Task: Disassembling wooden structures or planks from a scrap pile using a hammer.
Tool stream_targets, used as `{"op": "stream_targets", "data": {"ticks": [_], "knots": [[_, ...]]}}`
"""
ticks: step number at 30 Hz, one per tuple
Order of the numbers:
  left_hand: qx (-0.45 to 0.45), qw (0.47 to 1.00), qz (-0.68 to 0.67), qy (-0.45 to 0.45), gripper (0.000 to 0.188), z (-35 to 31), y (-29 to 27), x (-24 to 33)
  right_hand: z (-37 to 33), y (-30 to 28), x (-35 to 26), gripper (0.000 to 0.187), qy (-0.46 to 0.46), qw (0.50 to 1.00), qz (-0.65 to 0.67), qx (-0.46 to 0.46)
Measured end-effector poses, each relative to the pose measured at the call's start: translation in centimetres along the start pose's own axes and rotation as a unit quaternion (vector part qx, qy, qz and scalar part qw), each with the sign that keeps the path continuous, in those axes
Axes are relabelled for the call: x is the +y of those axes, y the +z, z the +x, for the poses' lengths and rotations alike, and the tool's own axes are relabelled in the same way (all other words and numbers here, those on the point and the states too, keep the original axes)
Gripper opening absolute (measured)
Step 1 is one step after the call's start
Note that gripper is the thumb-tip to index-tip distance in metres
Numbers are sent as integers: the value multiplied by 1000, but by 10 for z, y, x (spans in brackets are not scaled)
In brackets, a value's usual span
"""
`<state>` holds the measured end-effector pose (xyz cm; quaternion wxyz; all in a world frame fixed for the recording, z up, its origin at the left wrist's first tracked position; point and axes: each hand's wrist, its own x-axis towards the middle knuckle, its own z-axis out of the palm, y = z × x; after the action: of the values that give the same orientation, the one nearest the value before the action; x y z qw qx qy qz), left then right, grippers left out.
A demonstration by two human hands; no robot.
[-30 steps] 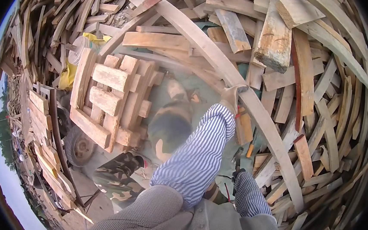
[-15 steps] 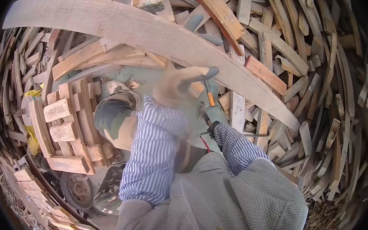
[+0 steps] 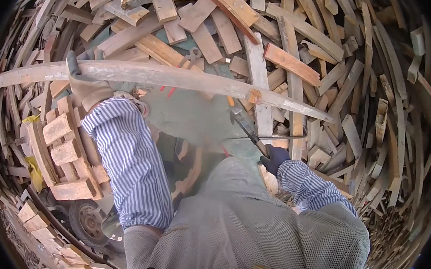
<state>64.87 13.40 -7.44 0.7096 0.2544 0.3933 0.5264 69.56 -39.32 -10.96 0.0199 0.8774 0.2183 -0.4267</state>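
A long wooden plank (image 3: pixel 174 75) spans the space in front of me, its narrow side turned up. Toward its left end, my left hand (image 3: pixel 89 81), in a beige glove with grey fingertips, is closed around it. My right hand (image 3: pixel 275 159), in a dark glove, grips the handle of a hammer (image 3: pixel 251 132) on the right, its metal head pointing away from me. Beyond the plank lies what looks like a pair of pincers (image 3: pixel 191 56), partly hidden by it; red handles (image 3: pixel 168 91) show on the near side. An orange-handled tool (image 3: pixel 230 101) lies close to the hammer head.
Scrap boards (image 3: pixel 289 64) are heaped along the far side and right. To the left stands a stack of short wood blocks (image 3: pixel 67 148), with a wheel (image 3: pixel 89 220) below it. A thin dark metal bar (image 3: pixel 276 137) lies by the hammer. Under the plank is a greenish surface (image 3: pixel 186 114).
My left hand has moved left along the plank and grips it there. The plank has come nearer and turned from its broad face to its narrow side. My right hand and hammer shifted right.
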Motion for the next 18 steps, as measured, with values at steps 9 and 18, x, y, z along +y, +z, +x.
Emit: {"op": "stream_targets", "data": {"ticks": [9,18], "knots": [[63,995,-70,-26,38,53,-70,-50,-19,-122,-52,30,-131,975,13,181],[239,967,73,-40,49,65,-48,-65,42,-169,-77,43,32,988,-148,12]]}}
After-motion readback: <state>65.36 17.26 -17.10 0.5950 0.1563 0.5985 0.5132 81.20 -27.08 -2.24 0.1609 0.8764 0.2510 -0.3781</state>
